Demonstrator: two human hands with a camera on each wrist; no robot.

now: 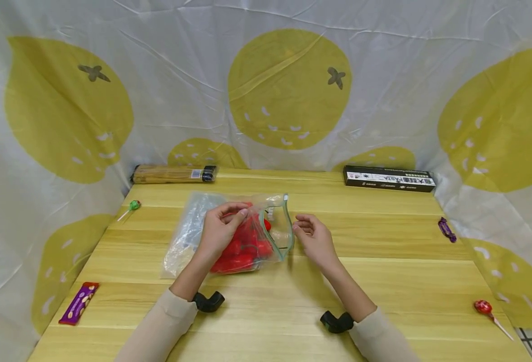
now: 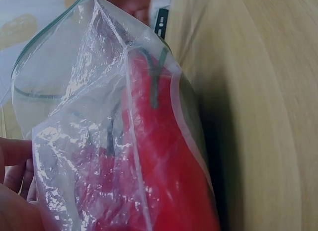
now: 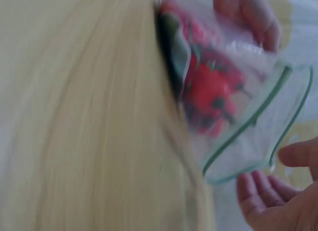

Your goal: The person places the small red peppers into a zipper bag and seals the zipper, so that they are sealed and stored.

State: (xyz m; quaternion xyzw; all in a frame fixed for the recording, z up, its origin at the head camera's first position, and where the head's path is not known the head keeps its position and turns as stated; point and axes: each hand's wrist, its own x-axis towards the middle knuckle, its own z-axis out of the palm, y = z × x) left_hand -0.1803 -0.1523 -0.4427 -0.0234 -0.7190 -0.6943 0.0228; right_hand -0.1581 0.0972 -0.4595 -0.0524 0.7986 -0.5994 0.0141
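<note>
A clear zip bag [image 1: 272,202] lies on the table, its green-edged mouth gaping toward the right. Inside are several red peppers [image 3: 208,89] with green stems. My left hand [image 1: 218,229] pinches the bag's upper film between thumb and fingers; the left wrist view shows those fingers at the bag's side. Just right of the mouth is my right hand [image 1: 317,244], thumb and fingers apart, fingertips right at the green rim and nothing held. More clear plastic [image 1: 180,251] spreads flat to the left of the peppers.
At the back lie a bundle of thin sticks [image 1: 168,174] and a black pasta box [image 1: 390,179]. Along the left are a green lollipop [image 1: 134,205] and a purple bar [image 1: 79,303]. A purple candy [image 1: 447,230] and a red lollipop [image 1: 484,307] lie right.
</note>
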